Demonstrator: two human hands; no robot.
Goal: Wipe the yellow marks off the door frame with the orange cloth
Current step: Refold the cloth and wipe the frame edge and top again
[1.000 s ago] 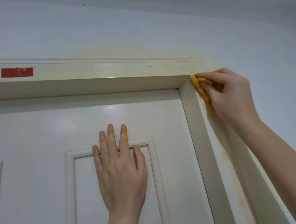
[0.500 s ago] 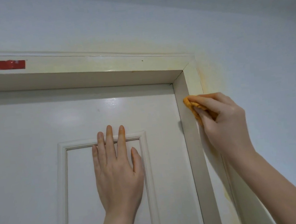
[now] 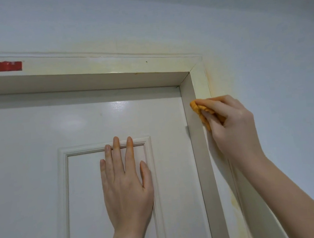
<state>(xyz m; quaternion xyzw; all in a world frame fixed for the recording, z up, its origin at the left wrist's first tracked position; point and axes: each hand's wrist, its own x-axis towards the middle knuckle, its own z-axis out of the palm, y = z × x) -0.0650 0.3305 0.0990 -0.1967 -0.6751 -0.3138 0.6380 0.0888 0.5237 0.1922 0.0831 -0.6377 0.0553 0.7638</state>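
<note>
The cream door frame runs across the top and down the right side of a white door. Yellow marks stain its outer edge near the top right corner, and more yellow marks show lower on the right upright. My right hand is closed on a bunched orange cloth and presses it against the right upright, a little below the corner. My left hand lies flat on the door panel with its fingers spread, holding nothing. Its fingertips look tinted orange.
A red sticker sits on the top frame piece at the left. The white door has raised panel moulding. Pale blue wall surrounds the frame, with faint yellow haze beside the corner.
My right hand has slid the cloth down the right upright from the top corner, uncovering the corner. The left hand has stayed flat on the door.
</note>
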